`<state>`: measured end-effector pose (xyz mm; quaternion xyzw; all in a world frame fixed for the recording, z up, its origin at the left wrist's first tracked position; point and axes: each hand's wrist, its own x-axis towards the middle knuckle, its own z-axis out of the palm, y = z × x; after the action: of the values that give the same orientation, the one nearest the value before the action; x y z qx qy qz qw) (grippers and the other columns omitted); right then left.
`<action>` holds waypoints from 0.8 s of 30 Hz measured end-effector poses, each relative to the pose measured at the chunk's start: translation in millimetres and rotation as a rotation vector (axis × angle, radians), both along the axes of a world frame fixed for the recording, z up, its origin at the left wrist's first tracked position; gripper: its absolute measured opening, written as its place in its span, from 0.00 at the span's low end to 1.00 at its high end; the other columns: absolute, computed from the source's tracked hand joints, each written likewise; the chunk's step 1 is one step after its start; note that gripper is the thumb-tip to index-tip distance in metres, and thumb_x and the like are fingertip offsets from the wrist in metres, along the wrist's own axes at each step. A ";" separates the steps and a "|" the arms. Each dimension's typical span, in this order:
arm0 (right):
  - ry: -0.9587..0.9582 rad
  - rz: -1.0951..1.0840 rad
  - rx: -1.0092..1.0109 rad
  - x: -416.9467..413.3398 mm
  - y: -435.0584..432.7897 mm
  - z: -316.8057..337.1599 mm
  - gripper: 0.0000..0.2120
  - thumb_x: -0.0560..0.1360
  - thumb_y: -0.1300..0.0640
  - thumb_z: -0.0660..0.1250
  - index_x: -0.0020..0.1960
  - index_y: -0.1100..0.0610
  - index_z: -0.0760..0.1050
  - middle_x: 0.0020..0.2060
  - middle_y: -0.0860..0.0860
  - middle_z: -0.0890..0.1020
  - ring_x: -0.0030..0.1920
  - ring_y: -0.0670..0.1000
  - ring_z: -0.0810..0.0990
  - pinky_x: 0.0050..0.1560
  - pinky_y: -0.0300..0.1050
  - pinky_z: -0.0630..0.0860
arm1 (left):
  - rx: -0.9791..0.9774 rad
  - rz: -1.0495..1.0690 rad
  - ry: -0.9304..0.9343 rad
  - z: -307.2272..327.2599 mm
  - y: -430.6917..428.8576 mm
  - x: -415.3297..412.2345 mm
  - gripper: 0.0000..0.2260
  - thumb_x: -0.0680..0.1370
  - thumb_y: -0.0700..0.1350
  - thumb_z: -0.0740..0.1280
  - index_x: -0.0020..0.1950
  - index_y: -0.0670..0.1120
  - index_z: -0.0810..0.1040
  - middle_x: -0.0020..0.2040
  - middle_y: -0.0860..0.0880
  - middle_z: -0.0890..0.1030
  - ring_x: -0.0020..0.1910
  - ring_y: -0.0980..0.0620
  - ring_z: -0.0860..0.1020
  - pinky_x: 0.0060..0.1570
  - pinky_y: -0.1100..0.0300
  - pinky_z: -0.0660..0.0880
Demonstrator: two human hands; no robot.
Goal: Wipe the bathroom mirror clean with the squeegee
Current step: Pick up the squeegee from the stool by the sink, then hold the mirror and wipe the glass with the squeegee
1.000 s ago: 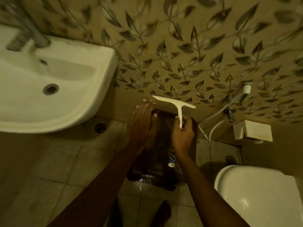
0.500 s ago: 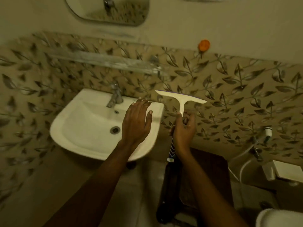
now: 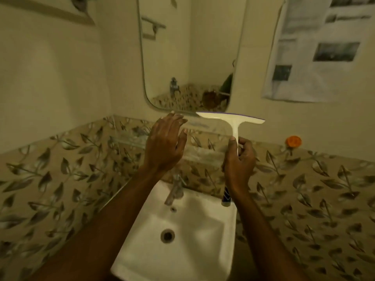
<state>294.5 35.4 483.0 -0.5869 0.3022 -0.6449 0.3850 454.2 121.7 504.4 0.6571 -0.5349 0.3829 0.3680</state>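
The mirror [image 3: 190, 57] is cut off by the top edge, so its upper part is not seen. The right hand [image 3: 239, 161] wraps the handle of the squeegee [image 3: 233, 119] and hides its middle; only a dark striped end shows below the wrist. Whether the blade touches the glass cannot be told. The wrist of the left hand [image 3: 164, 145] covers the top of the tap [image 3: 175, 191]. The print on the paper sheet [image 3: 316, 47] is blurred. The orange thing [image 3: 293, 141] is too small to name.

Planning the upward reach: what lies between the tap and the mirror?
In the head view, a glass shelf on the leaf tiles, partly behind the left hand.
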 end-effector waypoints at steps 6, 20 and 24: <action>-0.029 0.041 -0.135 51.2 -33.8 53.3 0.10 0.75 0.40 0.60 0.46 0.44 0.73 0.31 0.56 0.77 0.29 0.60 0.75 0.27 0.60 0.76 | -0.080 0.066 0.015 53.9 -19.6 60.7 0.14 0.80 0.47 0.59 0.61 0.44 0.76 0.61 0.47 0.79 0.64 0.48 0.74 0.65 0.53 0.66; -0.018 -0.102 -0.429 149.5 -91.7 183.2 0.06 0.81 0.55 0.61 0.54 0.55 0.74 0.40 0.45 0.80 0.37 0.40 0.80 0.34 0.31 0.77 | -0.217 -0.002 0.071 194.3 -81.7 222.6 0.14 0.81 0.51 0.56 0.62 0.45 0.73 0.59 0.47 0.78 0.58 0.49 0.75 0.60 0.55 0.69; -0.035 -0.221 -0.463 165.3 -97.1 219.8 0.05 0.81 0.54 0.60 0.53 0.55 0.72 0.39 0.45 0.78 0.35 0.40 0.79 0.32 0.34 0.77 | -0.222 -0.101 0.181 233.8 -101.3 256.7 0.17 0.81 0.52 0.56 0.67 0.45 0.70 0.64 0.47 0.75 0.61 0.48 0.74 0.61 0.52 0.70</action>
<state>459.8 -61.7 702.8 -0.6117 0.2021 -0.7451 0.1729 710.9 20.3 738.2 0.6163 -0.4865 0.3599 0.5039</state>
